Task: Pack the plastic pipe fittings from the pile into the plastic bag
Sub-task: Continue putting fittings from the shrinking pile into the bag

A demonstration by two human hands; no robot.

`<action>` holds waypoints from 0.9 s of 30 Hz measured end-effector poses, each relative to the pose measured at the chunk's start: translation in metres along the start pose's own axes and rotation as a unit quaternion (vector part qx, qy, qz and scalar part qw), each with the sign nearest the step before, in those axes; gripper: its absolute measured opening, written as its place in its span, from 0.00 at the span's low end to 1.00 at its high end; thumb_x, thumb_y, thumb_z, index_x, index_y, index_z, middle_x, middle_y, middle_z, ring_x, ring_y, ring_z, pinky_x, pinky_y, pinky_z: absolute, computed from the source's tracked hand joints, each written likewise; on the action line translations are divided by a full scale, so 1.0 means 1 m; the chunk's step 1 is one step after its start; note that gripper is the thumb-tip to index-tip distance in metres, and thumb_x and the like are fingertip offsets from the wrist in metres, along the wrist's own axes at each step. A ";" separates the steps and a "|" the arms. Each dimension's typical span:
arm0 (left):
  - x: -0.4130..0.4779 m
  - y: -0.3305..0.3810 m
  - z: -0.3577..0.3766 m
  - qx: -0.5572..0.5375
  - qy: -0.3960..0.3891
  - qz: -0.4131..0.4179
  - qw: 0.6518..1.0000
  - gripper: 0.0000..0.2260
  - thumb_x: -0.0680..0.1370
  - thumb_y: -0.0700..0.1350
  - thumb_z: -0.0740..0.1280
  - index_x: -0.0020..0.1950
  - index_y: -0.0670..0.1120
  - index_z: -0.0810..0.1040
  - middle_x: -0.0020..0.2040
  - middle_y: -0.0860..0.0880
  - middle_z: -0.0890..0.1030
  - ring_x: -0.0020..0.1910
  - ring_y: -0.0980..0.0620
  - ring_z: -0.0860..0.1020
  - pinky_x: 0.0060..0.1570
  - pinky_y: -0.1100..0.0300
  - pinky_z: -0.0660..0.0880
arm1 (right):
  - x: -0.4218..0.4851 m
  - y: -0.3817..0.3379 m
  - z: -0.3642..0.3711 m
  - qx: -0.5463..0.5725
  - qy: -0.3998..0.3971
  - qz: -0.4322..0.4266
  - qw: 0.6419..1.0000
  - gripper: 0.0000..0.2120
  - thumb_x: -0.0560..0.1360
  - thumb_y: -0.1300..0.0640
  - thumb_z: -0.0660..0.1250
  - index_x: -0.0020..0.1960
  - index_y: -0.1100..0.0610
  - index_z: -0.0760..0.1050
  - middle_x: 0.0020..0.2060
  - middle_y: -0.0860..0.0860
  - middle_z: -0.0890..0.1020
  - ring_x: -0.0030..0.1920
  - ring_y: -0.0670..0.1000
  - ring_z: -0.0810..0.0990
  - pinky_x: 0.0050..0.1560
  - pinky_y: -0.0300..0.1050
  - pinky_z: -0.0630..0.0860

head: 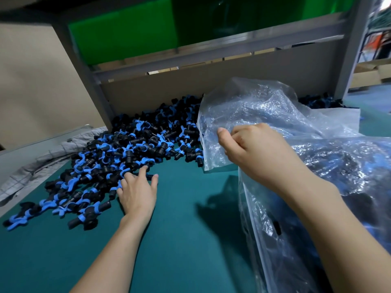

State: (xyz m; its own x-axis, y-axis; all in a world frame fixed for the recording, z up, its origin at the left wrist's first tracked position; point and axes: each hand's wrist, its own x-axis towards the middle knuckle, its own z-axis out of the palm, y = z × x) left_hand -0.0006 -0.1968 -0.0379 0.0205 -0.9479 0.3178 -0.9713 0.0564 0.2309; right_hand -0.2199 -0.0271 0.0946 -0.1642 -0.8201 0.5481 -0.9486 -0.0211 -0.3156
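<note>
Nearest the cam: two bare forearms over a teal table top (pixel 190 240). Right hand (pixel 256 153) is closed in a fist, pinching the rim of the clear plastic bag (pixel 264 106) btwn thumb and curled fingers, holding its mouth up toward the pile. Bag is crinkled, see-through; lower part at right bulges w/ dark and blue fittings already inside, too blurred to count. A second clear sheet or bag edge hangs at lower right, can't tell if it's separate.

Left hand (pixel 137 193) lies palm down, fingers spread wide, nothing gripped; fingertips (pixel 146 167) touch the near edge of the pile of fittings (pixel 131 149). One black piece lies just under the index and middle fingers.

Pile: black pipe fittings w/ blue collars and blue wing handles, far too many to count, spread from table's left edge back to a cardboard panel (pixel 211 81). Grey quilted cloth (pixel 53 153) at left. Green panel (pixel 127 32) above a grey metal frame (pixel 211 51). No readable labels or writing
</note>
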 end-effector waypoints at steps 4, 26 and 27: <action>0.001 0.001 0.002 -0.006 0.010 0.001 1.000 0.15 0.83 0.54 0.56 0.67 0.51 0.73 0.58 0.41 0.75 0.58 0.41 0.72 0.59 0.46 0.66 | 0.000 0.001 0.000 -0.002 -0.002 -0.003 1.000 0.32 0.83 0.43 0.50 0.31 0.62 0.72 0.35 0.57 0.79 0.37 0.60 0.77 0.41 0.52 0.75; -0.011 -0.008 -0.005 -0.355 0.098 -0.009 0.930 0.08 0.85 0.52 0.52 0.56 0.54 0.69 0.49 0.49 0.78 0.47 0.45 0.76 0.44 0.50 0.73 | 0.000 0.002 0.002 -0.008 -0.001 -0.008 1.000 0.32 0.82 0.42 0.49 0.30 0.62 0.72 0.35 0.54 0.79 0.37 0.58 0.77 0.41 0.52 0.75; -0.010 -0.009 -0.004 -0.388 0.095 -0.016 0.916 0.08 0.85 0.53 0.52 0.56 0.55 0.70 0.48 0.51 0.78 0.46 0.47 0.76 0.43 0.53 0.71 | 0.000 0.002 0.002 -0.007 -0.001 -0.008 1.000 0.32 0.82 0.42 0.49 0.30 0.62 0.72 0.35 0.54 0.79 0.37 0.58 0.77 0.42 0.52 0.75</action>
State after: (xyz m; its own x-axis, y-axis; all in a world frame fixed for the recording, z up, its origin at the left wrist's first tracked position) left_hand 0.0091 -0.1869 -0.0390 0.1588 -0.8859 0.4358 -0.5094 0.3046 0.8048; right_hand -0.2214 -0.0286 0.0921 -0.1494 -0.8206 0.5517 -0.9548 -0.0252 -0.2961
